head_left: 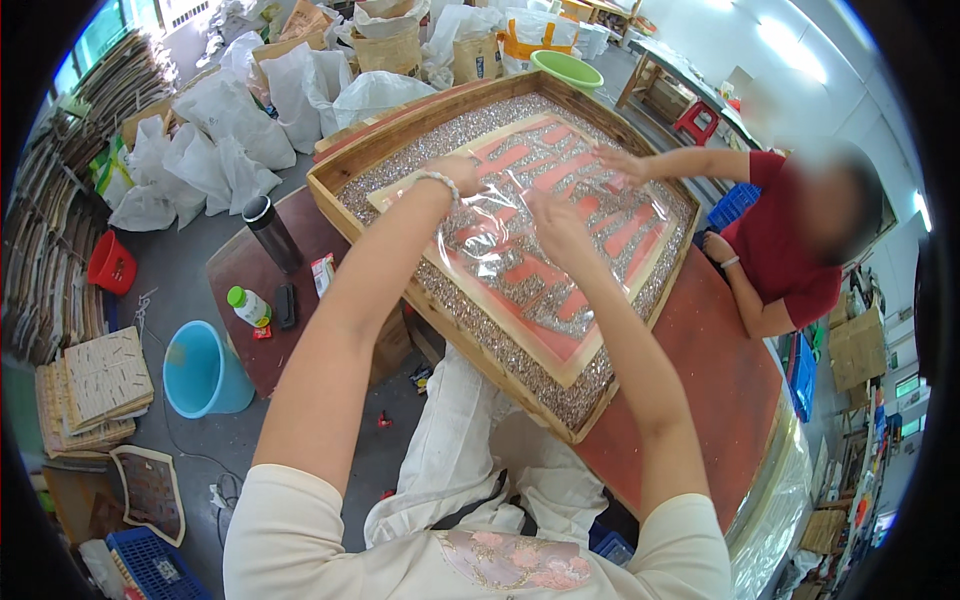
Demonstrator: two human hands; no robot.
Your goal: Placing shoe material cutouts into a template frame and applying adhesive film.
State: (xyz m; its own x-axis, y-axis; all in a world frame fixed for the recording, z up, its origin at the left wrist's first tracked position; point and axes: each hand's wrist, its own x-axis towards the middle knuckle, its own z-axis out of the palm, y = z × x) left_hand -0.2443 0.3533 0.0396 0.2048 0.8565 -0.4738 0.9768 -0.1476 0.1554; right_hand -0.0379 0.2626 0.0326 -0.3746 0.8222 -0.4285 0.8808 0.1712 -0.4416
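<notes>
A pale-bordered template sheet (568, 373) with pink-red cut shapes lies on tiny glittering pieces (455, 305) in a shallow wooden tray (350, 225). Shiny clear film (490, 262) covers much of the sheet. My left hand (458, 174), a beaded bracelet at its wrist, is over the sheet's upper left edge; its fingers are mostly hidden. Over the middle, the fingers of my right hand (562, 232) are drawn together at the film; whatever is between them is too small to make out. Across the tray, a co-worker's hand (625, 167) reaches over the sheet's far right edge.
The tray rests on a reddish-brown table (690, 385). Left of it stand a dark tumbler (272, 235) and a green-capped bottle (250, 307). A blue bucket (207, 370) is on the floor. White sacks (235, 120) and a green basin (567, 70) are behind. The co-worker (775, 235) sits right.
</notes>
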